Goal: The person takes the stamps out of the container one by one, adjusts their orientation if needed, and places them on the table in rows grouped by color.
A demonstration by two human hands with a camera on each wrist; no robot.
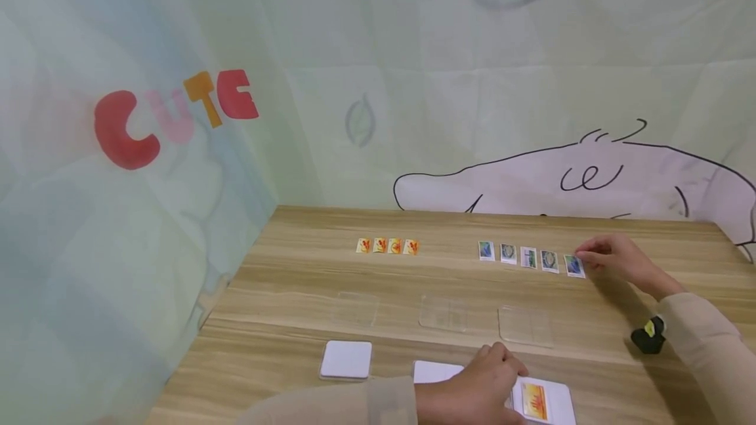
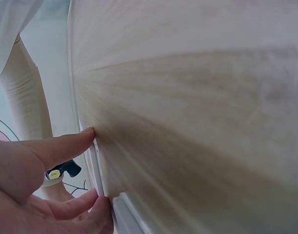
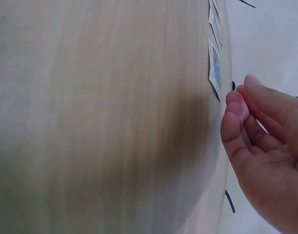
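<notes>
My left hand (image 1: 481,382) is low in the head view, beside a white card (image 1: 561,405) that bears an orange stamp (image 1: 535,401). In the left wrist view, its thumb and fingers (image 2: 102,207) hold opposite edges of this thin card. Farther back, my right hand (image 1: 626,264) is at the right end of a row of several blue and grey stamps (image 1: 528,258). Its fingertips are right by the edge of the last stamp (image 1: 574,266). The right wrist view shows those fingers (image 3: 232,126) loosely bent, with nothing visible between them.
Several orange stamps (image 1: 380,246) form a row at the back left. Three clear plastic squares (image 1: 443,313) lie across the middle. Two more white cards, one at the left (image 1: 346,359) and one in the middle (image 1: 434,370), lie near the front. A printed cloth backdrop (image 1: 331,149) borders the wooden table (image 1: 283,267).
</notes>
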